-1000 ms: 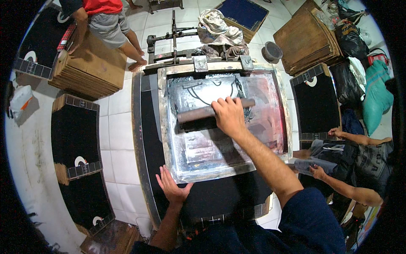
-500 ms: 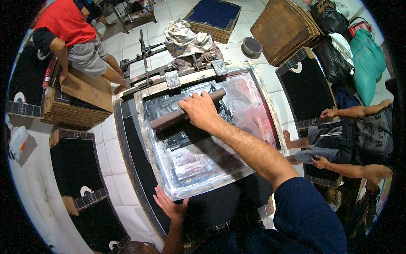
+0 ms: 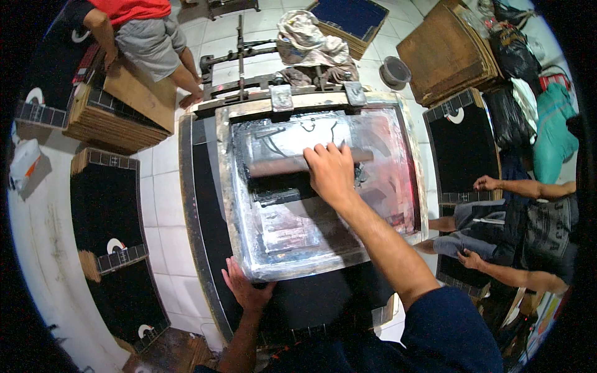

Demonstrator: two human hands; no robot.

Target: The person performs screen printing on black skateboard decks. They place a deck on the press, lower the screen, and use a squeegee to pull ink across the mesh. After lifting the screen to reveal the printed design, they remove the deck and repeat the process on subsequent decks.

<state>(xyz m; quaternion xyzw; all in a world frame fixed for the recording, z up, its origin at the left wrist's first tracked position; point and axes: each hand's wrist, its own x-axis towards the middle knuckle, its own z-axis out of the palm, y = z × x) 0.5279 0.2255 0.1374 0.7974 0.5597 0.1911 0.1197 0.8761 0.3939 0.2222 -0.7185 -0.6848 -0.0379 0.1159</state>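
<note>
My right hand (image 3: 331, 174) is closed around a brown squeegee (image 3: 280, 165), which lies slantwise across the mesh of a screen-printing frame (image 3: 234, 186). Black ink (image 3: 280, 194) spreads on the mesh just on the near side of the blade. Behind the blade, a pale patch of mesh with dark curved lines (image 3: 305, 127) shows. My left hand (image 3: 247, 289) rests at the near left corner of the frame, fingers stretched and apart. Black fabric (image 3: 298, 298) lies on the board under the frame. Two metal clamps (image 3: 282, 99) grip the frame's far edge.
Crumpled cloths (image 3: 311, 40) hang over metal bars behind the frame. Boards with black fabric (image 3: 106, 199) lie left and right. A person in red (image 3: 140, 9) stands at a stack of boards (image 3: 118, 121); another person (image 3: 541, 230) is at the right. A round tub (image 3: 395, 71) sits on the floor.
My right hand has drawn the squeegee toward me, uncovering the pale, dark-lined mesh behind it. My left hand stays at the frame's corner. The whole view has shifted.
</note>
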